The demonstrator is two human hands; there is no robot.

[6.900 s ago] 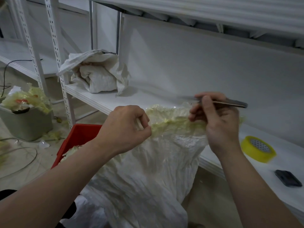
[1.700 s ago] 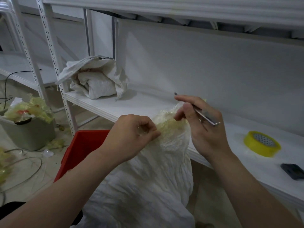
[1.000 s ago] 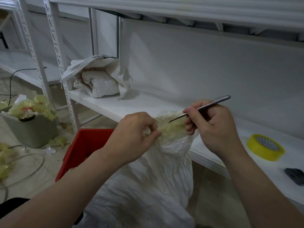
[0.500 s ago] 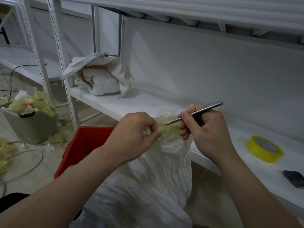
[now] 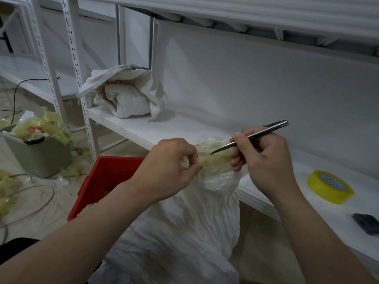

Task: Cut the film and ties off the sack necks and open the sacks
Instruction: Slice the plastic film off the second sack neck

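Sack [image 5: 184,232] neck is staying wrapped in film [image 5: 215,160]; left hand [image 5: 170,171] is pinching it taut, right hand [image 5: 264,160] is gripping knife [image 5: 250,137] on it; cutting unfinished.

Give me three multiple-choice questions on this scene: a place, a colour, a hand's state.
1. The tape roll lies: A on the floor; B on the white shelf; C in the bin.
2. The crate beside the sack is: A red; B blue; C green.
3. The right hand: A hangs empty; B grips a thin metal blade; C lifts a cup.
Answers: 1 B, it rests on the shelf board. 2 A, its wall is bright red. 3 B, its fingers curl round the blade.
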